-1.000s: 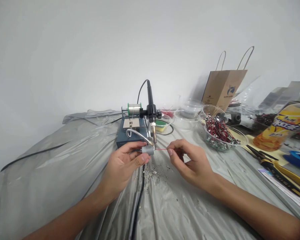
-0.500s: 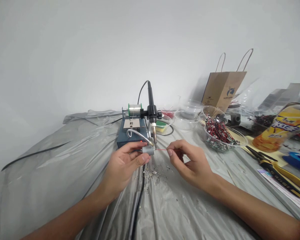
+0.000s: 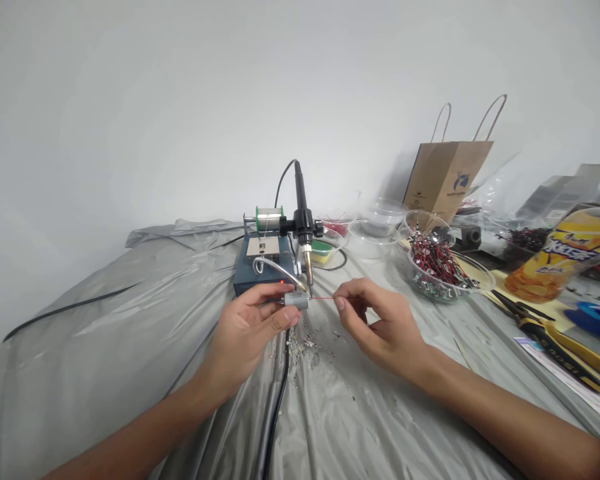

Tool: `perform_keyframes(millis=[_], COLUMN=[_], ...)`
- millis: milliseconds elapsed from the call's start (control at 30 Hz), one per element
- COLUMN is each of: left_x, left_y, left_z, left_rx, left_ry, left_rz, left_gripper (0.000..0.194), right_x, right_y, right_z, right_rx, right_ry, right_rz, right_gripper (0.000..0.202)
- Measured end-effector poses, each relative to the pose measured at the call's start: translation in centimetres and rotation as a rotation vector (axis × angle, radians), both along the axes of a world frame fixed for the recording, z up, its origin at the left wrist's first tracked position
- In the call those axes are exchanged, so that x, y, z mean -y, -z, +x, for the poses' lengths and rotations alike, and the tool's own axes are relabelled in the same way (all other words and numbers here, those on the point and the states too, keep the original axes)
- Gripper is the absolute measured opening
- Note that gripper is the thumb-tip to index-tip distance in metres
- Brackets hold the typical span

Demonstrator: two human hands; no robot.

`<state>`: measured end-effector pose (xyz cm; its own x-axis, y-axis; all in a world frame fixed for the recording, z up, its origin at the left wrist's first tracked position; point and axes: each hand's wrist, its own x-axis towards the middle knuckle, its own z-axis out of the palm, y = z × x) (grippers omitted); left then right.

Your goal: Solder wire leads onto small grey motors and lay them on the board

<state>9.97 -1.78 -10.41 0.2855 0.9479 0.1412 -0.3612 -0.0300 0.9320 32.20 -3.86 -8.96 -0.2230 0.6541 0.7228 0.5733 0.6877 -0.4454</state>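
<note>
Between thumb and fingers, my left hand [image 3: 250,333] grips a small grey cylinder [image 3: 296,300], which looks like a motor or a capacitor. My right hand [image 3: 377,323] pinches a thin red wire [image 3: 323,298] whose far end reaches the cylinder's right end. Just above that spot is the tip of a soldering iron [image 3: 303,223], held pointing down in a stand. A curved metal solder guide tube [image 3: 277,267] comes in from the left and ends by the tip. Behind my left hand stands the blue solder feeder base [image 3: 245,270] with a green-rimmed solder spool [image 3: 270,219].
Solder scraps [image 3: 307,343] and a black cable [image 3: 279,407] lie on the grey plastic sheet [image 3: 105,360]. To the right are a clear bowl of wired parts [image 3: 440,267], yellow-black pliers [image 3: 560,340], blue tape [image 3: 594,317], a bottle [image 3: 563,253] and a paper bag [image 3: 447,177].
Both hands, the grey cylinder and the red wire stay practically where they were. The view has shifted very slightly.
</note>
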Motion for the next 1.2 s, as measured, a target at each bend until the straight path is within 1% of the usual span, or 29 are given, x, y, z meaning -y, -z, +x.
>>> perform_keyframes(millis=[367, 633, 1000, 1200], left_x=[0.15, 0.16, 0.09, 0.07], left_y=[-0.02, -0.19, 0.01, 0.06], left_z=[-0.16, -0.06, -0.09, -0.08], left_rx=[0.005, 0.0, -0.016, -0.015], left_ry=[0.002, -0.002, 0.002, 0.008], left_rz=[0.013, 0.004, 0.021, 0.017], left_gripper=[0.037, 0.04, 0.036, 0.037], right_x=[0.23, 0.2, 0.15, 0.19], right_y=[0.0, -0.06, 0.03, 0.02], right_z=[-0.01, -0.11, -0.05, -0.01], right_rx=[-0.004, -0.005, -0.006, -0.011], right_ry=[0.0, 0.0, -0.009, -0.006], right_rz=[0.008, 0.017, 0.01, 0.004], right_gripper=[0.005, 0.006, 0.006, 0.005])
